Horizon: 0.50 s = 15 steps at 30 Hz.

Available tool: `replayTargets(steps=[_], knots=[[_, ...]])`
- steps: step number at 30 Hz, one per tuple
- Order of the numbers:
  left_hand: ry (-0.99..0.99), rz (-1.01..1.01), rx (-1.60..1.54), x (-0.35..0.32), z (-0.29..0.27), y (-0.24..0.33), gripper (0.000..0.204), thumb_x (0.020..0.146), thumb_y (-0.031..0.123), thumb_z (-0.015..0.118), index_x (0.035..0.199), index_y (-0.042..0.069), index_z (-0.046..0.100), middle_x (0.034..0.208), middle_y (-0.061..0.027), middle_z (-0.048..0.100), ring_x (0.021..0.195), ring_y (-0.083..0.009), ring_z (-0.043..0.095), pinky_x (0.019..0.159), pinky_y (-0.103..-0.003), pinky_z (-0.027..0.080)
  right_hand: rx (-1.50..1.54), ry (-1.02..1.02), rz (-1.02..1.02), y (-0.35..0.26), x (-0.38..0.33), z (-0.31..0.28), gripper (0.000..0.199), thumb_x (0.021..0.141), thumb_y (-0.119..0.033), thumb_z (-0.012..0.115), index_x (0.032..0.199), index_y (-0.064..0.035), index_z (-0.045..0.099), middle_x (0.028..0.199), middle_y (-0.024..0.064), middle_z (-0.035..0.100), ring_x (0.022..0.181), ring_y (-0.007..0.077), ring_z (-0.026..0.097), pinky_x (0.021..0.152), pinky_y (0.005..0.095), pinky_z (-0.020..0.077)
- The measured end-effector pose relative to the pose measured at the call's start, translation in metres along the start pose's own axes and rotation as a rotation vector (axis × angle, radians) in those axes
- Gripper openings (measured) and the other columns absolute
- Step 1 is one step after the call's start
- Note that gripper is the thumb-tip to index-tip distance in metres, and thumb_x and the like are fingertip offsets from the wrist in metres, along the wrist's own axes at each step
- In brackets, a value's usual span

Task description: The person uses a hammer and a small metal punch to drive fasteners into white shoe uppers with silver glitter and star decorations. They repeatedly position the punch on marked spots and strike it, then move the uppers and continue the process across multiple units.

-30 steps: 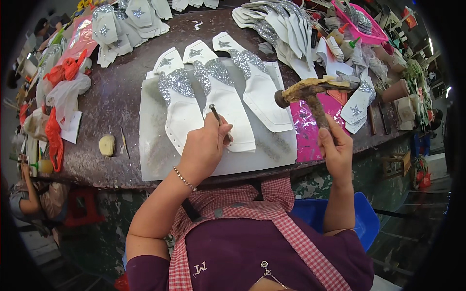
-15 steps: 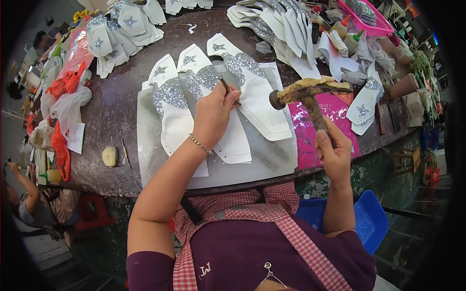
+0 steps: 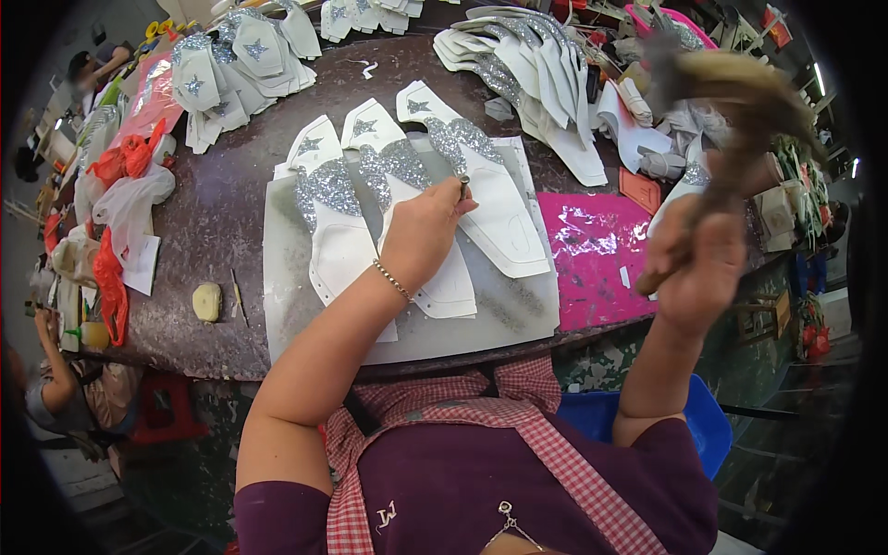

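Observation:
My left hand grips a short metal punch, its end showing above the fingers. It rests over the white pieces with silver glitter bands and stars. Three lie fanned out on a grey-white board: a left piece, a middle piece partly under my hand and forearm, and a right piece beside the punch. The punch's lower tip is hidden by my fingers. To the right, my right hand is wrapped round the handle of a hammer, raised high and smeared by motion.
A bright pink sheet lies right of the board. Stacks of glittered pieces stand at the back. A yellowish lump and a thin tool lie left. Plastic bags line the left edge.
My right hand has swung the hammer up and to the right, away from the board. My left hand with the punch has shifted slightly right and nearer to me.

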State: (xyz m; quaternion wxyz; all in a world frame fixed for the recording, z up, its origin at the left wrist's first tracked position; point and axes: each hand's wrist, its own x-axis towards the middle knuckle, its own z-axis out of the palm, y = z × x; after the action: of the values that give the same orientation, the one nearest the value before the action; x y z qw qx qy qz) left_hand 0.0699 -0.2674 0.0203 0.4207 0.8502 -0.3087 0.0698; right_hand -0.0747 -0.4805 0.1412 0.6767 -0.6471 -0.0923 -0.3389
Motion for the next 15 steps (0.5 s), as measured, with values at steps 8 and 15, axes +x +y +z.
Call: replayTargets(steps=[8, 15], knots=[[-0.070, 0.135, 0.146, 0.005, -0.002, -0.002, 0.015, 0.096, 0.015, 0.059, 0.096, 0.002, 0.053, 0.084, -0.0159, 0.069, 0.071, -0.0340, 0.068, 0.061, -0.041, 0.053, -0.944, -0.377, 0.073, 0.020, -0.001, 0.015, 0.034, 0.096, -0.013, 0.063, 0.125, 0.0044, 0.060, 0.079, 0.0024, 0.065, 0.065, 0.0113, 0.055, 0.058, 0.0259, 0.0443], [0.018, -0.164, -0.208, -0.003, 0.002, -0.001, 0.020, 0.100, 0.020, 0.056, 0.096, 0.000, 0.055, 0.080, -0.0115, 0.071, 0.073, -0.0225, 0.072, 0.065, -0.034, 0.055, -0.591, -0.129, 0.323, 0.015, -0.028, -0.016, 0.034, 0.096, -0.011, 0.064, 0.126, 0.0046, 0.060, 0.087, -0.0008, 0.065, 0.075, 0.0052, 0.050, 0.067, 0.0210, 0.0431]])
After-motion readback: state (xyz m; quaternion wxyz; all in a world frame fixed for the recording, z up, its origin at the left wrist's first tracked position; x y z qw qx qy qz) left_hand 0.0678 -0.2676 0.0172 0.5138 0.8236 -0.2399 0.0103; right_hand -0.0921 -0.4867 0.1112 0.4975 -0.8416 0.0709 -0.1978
